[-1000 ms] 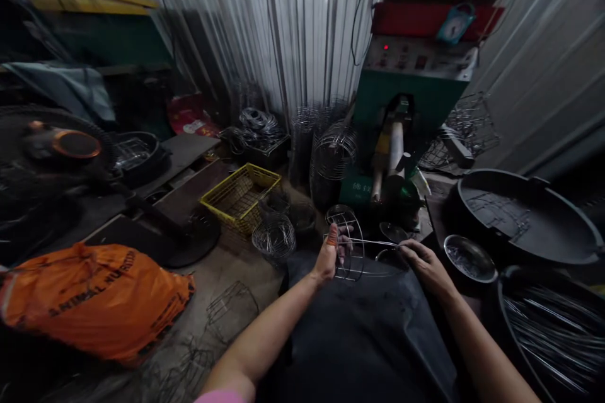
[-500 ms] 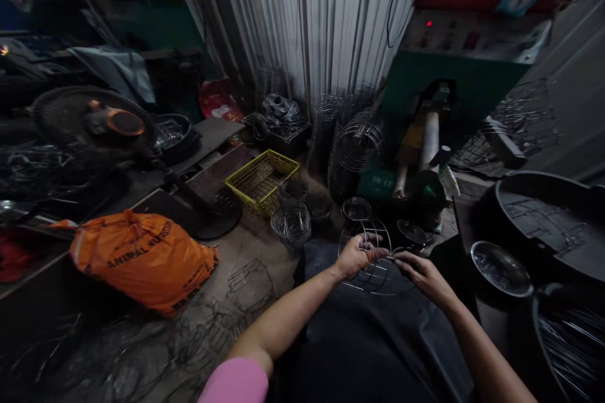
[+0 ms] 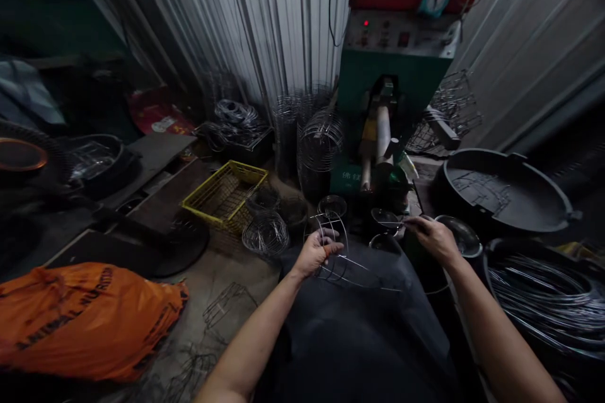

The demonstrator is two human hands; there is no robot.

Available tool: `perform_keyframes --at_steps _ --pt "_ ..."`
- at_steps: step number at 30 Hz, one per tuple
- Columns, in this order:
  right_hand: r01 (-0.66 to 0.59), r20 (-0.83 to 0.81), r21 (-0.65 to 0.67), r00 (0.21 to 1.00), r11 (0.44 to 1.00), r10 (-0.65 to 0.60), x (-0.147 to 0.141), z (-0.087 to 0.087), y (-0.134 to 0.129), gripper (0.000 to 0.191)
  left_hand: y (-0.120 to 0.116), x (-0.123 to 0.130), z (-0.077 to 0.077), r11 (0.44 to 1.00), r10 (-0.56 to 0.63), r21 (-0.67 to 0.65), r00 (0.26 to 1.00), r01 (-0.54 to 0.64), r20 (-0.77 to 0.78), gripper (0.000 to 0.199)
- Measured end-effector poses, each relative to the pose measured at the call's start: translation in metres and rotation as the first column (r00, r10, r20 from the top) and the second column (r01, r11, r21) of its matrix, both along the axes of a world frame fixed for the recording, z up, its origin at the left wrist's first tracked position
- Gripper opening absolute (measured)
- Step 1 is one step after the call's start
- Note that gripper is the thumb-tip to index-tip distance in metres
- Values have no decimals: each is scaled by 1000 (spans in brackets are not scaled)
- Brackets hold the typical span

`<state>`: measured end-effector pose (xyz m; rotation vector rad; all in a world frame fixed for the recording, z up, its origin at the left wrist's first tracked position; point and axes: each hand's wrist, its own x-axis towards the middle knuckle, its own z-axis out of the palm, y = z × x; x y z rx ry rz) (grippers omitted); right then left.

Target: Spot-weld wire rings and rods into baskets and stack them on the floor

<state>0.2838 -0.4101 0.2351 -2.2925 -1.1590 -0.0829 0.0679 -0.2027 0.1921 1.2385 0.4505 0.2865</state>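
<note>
In the head view my left hand (image 3: 317, 254) is closed around a small cage-like wire frame (image 3: 352, 261), made of curved bands joined by straight rods. It is held above the dark cloth (image 3: 368, 340) over my lap. To the right, my right hand (image 3: 437, 239) pinches a thin metal wire (image 3: 396, 223) between thumb and fingers, pointing left, apart from the frame. Beneath that wire is a small round dish (image 3: 385, 219). A metal bowl (image 3: 458, 234) is partly hidden behind my right hand.
A green machine (image 3: 397, 75) with a red light stands ahead. At right are a large black pan (image 3: 510, 201) and a tub of wire rods (image 3: 543, 302). A yellow basket (image 3: 227, 198), wire baskets (image 3: 265, 234) and an orange sack (image 3: 94, 321) lie left.
My view has turned right. My hands have separated: the right hand has moved away from the wire frame with a thin wire, while the left still holds the frame.
</note>
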Motion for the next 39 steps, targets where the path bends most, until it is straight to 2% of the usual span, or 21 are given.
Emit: perform_keyframes --at_steps 2,5,8,11,15,18,21,24,26,29,32,36,39 --pt "-6 48 4 999 1000 6 4 1 0 19 1 4 0 1000 0 -2 1000 0 9 42" --pt "-83 28 72 996 994 81 6 1 5 19 3 13 3 1000 -10 -7 1000 10 25 42" --pt "-50 10 143 999 988 49 10 2 7 17 3 21 4 1000 -8 -5 1000 8 12 41" --pt "-20 -35 161 999 987 26 12 0 7 16 0 25 -3 998 -68 -8 995 68 -68 40" --pt "-105 -135 123 983 987 121 -8 -17 12 16 -12 21 -21 981 -194 -26 963 193 -188 38" --pt "-141 -145 105 977 984 155 -30 -33 16 17 -17 13 -28 965 -256 0 945 261 -206 34" --pt "-69 -85 147 993 987 82 -47 -40 13 17 -12 6 -25 982 -186 0 965 189 -186 34" --pt "47 -1 218 999 975 -48 -50 -38 8 17 0 1 -22 998 -46 -42 985 40 -164 35" --pt "69 58 238 995 969 -85 -49 -35 8 16 6 0 -21 999 29 -41 990 -34 -136 35" --pt "8 90 216 996 976 -28 -44 -33 17 14 9 5 -19 997 80 9 994 -80 -77 34" --pt "-52 48 223 998 974 42 -39 -34 30 14 7 18 -12 996 65 61 997 -63 -46 34" --pt "-70 11 268 997 961 70 -23 -35 44 15 6 44 2 995 31 100 1000 -31 -3 33" --pt "-79 5 266 997 961 81 -6 -35 48 15 6 62 8 989 54 132 996 -64 74 29"
